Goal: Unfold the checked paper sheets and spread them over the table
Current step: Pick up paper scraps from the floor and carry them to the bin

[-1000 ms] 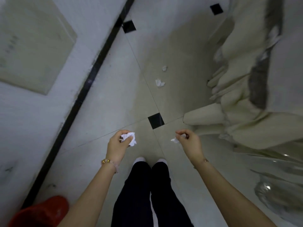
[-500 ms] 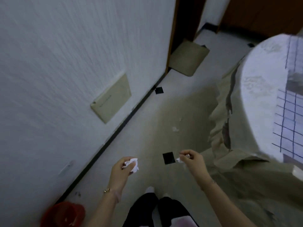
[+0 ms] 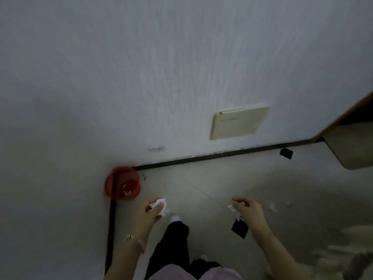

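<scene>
two hands busy: left hand (image 3: 150, 211) clenched on crumpled white wad (image 3: 160, 205), right hand (image 3: 249, 210) pinching smaller scrap (image 3: 234, 209). red bin (image 3: 122, 183) sits ahead-left by wall, nearer left hand. checked sheets, table not in view; judged: bin drop next.

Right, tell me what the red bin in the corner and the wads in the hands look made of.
The red bin looks like plastic with a dull sheen: uniform colour, thin rim; the blur hides whether its wall is solid or mesh. The wad in the left hand, wad, and the one in the right hand, wad, look like soft matte white tissue or thin paper, crumpled into irregular creases.
</scene>
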Tool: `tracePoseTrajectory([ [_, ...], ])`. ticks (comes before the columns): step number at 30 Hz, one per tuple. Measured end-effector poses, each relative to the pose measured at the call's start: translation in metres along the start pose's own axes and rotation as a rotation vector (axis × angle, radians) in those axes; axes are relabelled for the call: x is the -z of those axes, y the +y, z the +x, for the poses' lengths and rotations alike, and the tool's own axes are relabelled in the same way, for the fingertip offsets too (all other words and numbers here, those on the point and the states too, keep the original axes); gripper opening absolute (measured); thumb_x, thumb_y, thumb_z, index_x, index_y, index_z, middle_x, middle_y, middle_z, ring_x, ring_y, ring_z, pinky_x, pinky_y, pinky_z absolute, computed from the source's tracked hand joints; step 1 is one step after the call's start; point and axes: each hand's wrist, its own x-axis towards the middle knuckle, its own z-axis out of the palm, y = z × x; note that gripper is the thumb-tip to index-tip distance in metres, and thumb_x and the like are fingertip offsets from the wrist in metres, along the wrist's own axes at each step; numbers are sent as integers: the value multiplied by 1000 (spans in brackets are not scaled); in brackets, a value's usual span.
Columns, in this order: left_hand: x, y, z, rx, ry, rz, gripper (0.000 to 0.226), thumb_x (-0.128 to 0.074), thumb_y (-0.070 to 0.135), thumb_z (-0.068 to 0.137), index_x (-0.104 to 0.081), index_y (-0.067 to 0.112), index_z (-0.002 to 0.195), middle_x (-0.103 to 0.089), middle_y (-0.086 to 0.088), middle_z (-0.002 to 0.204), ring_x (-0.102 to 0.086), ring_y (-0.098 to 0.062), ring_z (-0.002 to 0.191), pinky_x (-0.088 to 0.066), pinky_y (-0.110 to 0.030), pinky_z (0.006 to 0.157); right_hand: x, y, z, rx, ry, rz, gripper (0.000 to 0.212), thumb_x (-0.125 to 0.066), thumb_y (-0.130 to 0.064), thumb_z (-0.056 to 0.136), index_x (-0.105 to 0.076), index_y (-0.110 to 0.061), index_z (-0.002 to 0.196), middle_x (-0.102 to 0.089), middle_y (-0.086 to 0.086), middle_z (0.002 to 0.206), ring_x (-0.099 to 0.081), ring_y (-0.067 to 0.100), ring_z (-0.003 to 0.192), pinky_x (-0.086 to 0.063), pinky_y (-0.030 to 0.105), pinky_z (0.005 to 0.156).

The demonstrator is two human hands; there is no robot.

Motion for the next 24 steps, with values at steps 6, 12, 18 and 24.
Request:
tracePoseTrajectory([
  [6,83,-23,-13,19,319,-185,14,-69,15,81,-68,10,94,-66,-21,103,-64,-36,99,-56,-27,73,-88,-46,32,147,-250,-205,8,-59,-11,92,-65,-15,95,-65,10,86,-60,19,69,-48,20,58],
  [12,146,-34,1,67,530,-316,17,-70,15,78,-68,8,93,-66,-23,99,-65,-34,90,-56,-21,62,-198,-89,61,149,-464,-311,11,-59,-6,90,-67,-14,91,-66,5,79,-60,16,64,-47,14,54],
  [18,190,-32,45,147,585,-378,7,-61,4,87,-65,9,90,-65,-16,90,-62,-28,84,-55,-17,56,-293,-121,93,79,-552,-340,10,-61,-3,88,-68,-8,91,-66,13,82,-57,18,60,-49,16,54],
  [24,226,-21,108,229,579,-406,12,-57,2,89,-62,2,101,-63,-17,95,-60,-26,84,-53,-13,54,-383,-140,128,-100,-569,-313,10,-59,-4,89,-67,-6,95,-63,12,82,-55,20,67,-48,23,60],
])
